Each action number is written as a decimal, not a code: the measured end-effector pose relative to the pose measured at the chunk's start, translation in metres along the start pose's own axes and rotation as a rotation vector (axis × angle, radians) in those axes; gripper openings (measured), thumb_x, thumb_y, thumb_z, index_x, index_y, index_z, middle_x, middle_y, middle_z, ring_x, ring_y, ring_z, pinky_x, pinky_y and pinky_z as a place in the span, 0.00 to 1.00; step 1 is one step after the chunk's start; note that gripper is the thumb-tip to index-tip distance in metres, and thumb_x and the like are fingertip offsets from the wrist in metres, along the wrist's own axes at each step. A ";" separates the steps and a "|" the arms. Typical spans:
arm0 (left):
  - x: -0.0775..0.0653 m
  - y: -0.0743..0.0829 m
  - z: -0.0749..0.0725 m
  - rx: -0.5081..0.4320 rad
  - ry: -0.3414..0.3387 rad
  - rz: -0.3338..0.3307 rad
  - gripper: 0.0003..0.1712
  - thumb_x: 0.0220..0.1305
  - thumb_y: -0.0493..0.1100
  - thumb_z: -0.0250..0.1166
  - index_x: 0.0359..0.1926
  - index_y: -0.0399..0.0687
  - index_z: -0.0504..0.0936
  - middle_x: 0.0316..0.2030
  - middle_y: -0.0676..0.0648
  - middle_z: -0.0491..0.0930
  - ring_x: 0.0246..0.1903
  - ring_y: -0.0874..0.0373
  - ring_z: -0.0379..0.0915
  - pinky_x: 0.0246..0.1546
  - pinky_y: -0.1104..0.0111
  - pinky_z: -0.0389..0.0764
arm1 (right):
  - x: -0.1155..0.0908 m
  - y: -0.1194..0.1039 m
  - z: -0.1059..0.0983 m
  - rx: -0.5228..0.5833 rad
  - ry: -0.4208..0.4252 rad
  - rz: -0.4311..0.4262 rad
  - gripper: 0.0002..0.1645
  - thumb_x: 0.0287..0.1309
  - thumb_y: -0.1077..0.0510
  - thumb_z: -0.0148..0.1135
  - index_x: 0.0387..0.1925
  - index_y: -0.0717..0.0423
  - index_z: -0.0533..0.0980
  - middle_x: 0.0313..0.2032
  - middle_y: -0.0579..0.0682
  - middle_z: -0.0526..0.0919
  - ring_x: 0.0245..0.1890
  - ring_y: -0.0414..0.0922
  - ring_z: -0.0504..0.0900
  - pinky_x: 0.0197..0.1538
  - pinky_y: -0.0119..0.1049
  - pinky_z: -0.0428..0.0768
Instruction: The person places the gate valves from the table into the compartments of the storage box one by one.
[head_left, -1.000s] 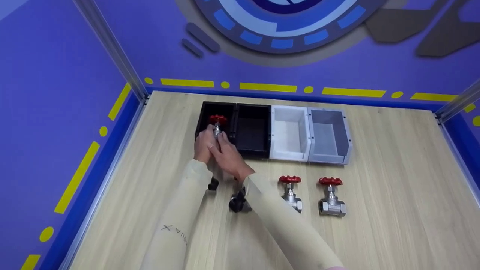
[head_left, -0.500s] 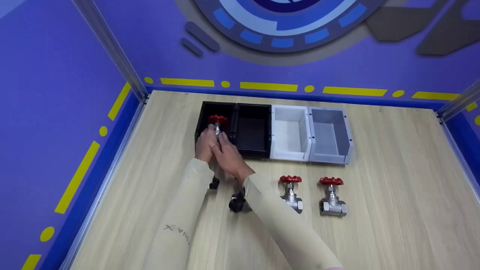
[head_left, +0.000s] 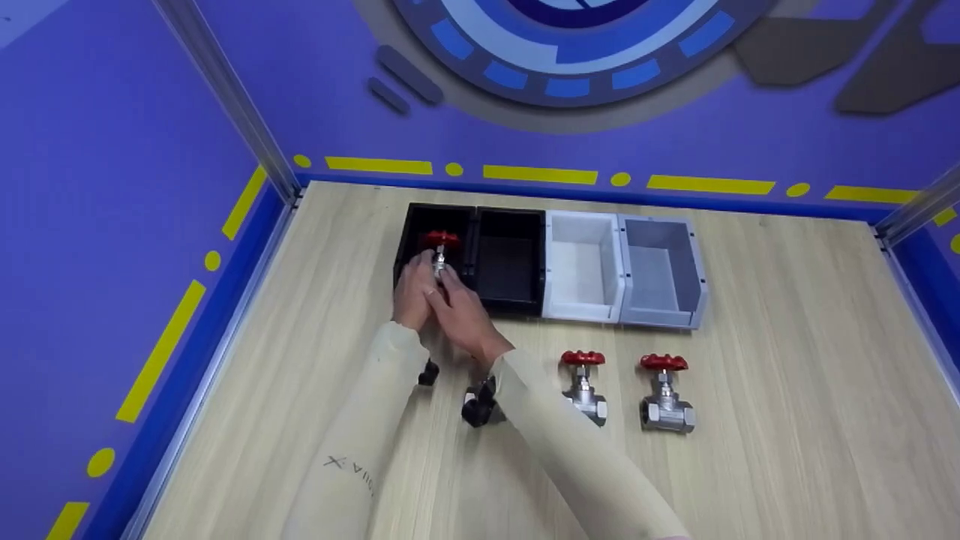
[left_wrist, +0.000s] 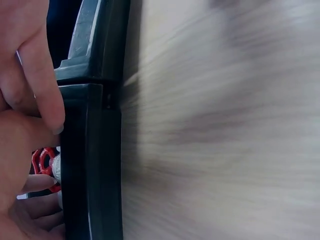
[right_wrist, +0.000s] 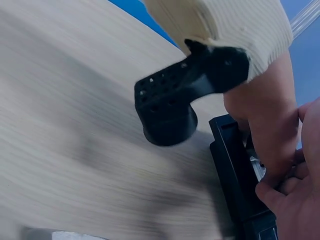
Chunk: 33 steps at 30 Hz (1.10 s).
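A gate valve (head_left: 441, 253) with a red handwheel and silver body stands upright in the leftmost black bin (head_left: 402, 247). My left hand (head_left: 414, 294) grips its body from the left, and my right hand (head_left: 465, 319) holds it from the right, the two hands touching. Their fingers hide the lower body. In the left wrist view, part of the red handwheel (left_wrist: 46, 159) shows between the fingers beyond the bin wall (left_wrist: 92, 165). The right wrist view shows my right hand (right_wrist: 302, 200) against the left one, with a bit of silver metal (right_wrist: 258, 169) beside them.
Right of that bin stand another black bin (head_left: 508, 262), a white bin (head_left: 581, 262) and a grey bin (head_left: 652, 270). Two more valves rest in front, one (head_left: 583, 379) partly behind my right sleeve, the other (head_left: 666, 397) farther right. Blue walls enclose the table (head_left: 787, 375).
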<state>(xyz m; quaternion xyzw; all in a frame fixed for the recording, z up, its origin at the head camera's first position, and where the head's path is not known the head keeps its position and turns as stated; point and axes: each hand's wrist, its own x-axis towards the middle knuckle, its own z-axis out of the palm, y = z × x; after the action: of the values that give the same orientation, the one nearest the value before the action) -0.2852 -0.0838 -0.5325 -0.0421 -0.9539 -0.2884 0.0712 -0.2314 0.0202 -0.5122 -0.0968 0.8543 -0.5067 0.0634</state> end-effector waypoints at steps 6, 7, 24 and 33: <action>-0.010 0.004 -0.004 0.037 0.052 0.075 0.21 0.67 0.34 0.51 0.59 0.30 0.72 0.56 0.31 0.76 0.54 0.36 0.73 0.57 0.50 0.73 | -0.006 -0.001 -0.004 0.009 0.022 0.005 0.37 0.72 0.44 0.45 0.72 0.62 0.55 0.74 0.57 0.55 0.73 0.51 0.58 0.73 0.43 0.58; -0.011 0.005 -0.005 0.042 0.065 0.091 0.21 0.66 0.34 0.52 0.58 0.30 0.73 0.55 0.31 0.76 0.54 0.36 0.74 0.57 0.50 0.73 | -0.007 -0.002 -0.005 0.009 0.024 0.006 0.37 0.72 0.44 0.45 0.72 0.62 0.56 0.74 0.57 0.56 0.73 0.51 0.58 0.73 0.43 0.58; -0.042 0.017 -0.024 0.046 -0.039 0.068 0.37 0.54 0.46 0.69 0.64 0.40 0.70 0.61 0.38 0.72 0.61 0.42 0.69 0.60 0.52 0.72 | -0.037 0.002 -0.034 0.033 0.088 -0.022 0.30 0.70 0.48 0.49 0.68 0.56 0.65 0.70 0.55 0.66 0.70 0.50 0.64 0.71 0.45 0.63; -0.065 0.028 -0.026 0.020 -0.047 0.081 0.34 0.57 0.49 0.69 0.62 0.44 0.72 0.60 0.41 0.73 0.60 0.44 0.70 0.57 0.51 0.73 | -0.059 0.011 -0.047 0.062 0.075 -0.003 0.31 0.71 0.47 0.49 0.69 0.56 0.64 0.69 0.52 0.67 0.62 0.51 0.75 0.66 0.45 0.69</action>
<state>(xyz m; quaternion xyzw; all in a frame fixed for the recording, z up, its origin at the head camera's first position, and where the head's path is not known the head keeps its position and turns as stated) -0.2150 -0.0779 -0.5059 -0.0867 -0.9556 -0.2748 0.0608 -0.1844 0.0791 -0.4988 -0.0769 0.8398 -0.5364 0.0338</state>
